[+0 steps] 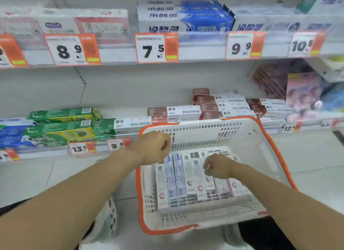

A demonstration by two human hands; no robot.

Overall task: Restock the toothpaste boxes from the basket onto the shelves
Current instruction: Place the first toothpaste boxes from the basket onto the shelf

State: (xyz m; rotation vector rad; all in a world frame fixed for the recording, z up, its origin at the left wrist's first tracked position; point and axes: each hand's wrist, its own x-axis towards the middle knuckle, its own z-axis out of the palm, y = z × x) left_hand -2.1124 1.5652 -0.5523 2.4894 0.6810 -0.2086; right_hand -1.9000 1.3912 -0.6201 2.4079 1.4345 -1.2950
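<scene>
Two hands over basket, toothpaste boxes lying side by side on its floor.
L hand fingers curled in, at basket's far-left rim, grip on rim unclear. R hand fingers curled down onto boxes, can't tell if pinching one. Lower shelf behind basket w/ stacked boxes.

Ahead, two shelves, one above the other — stacked boxes at lower left, more at lower right. In front of the lower shelf, a basket — toothpaste boxes side by side inside, both hands above them.
</scene>
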